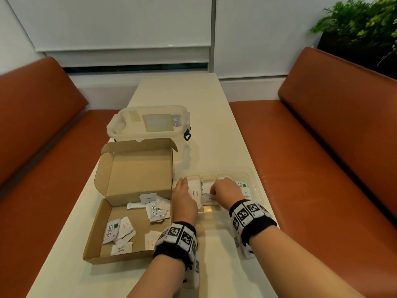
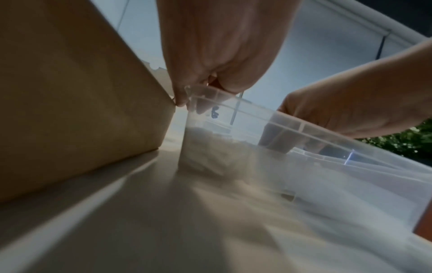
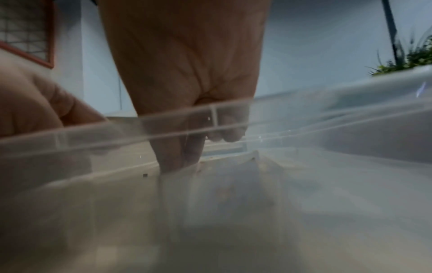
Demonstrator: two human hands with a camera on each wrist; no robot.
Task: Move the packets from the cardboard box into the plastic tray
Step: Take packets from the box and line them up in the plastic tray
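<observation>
Packets (image 1: pixel 120 230) still lie scattered on the floor of the open cardboard box (image 1: pixel 137 168), several marked Stevia, while others already sit in the compartments of the clear plastic tray (image 1: pixel 256 190) just right of the box. Both stand on the long cream table (image 1: pixel 193 93), which runs between two brown padded benches (image 1: pixel 343 147). Behind the box stands a lidded clear plastic container (image 1: pixel 150 123) with blue clips, and a green plant (image 1: pixel 365 20) fills the far right corner.

Left hand (image 1: pixel 183 197) rests at the tray's left edge, between box and tray; the left wrist view shows its fingers (image 2: pixel 201 77) curled over the tray's rim, thumb against the wall. Right hand (image 1: pixel 224 190) reaches down into a middle compartment, fingers bent onto a small white packet (image 1: pixel 207 197) there; whether it pinches that packet or only presses it cannot be told. Each wrist wears a black band with square printed markers (image 1: pixel 247 211).
</observation>
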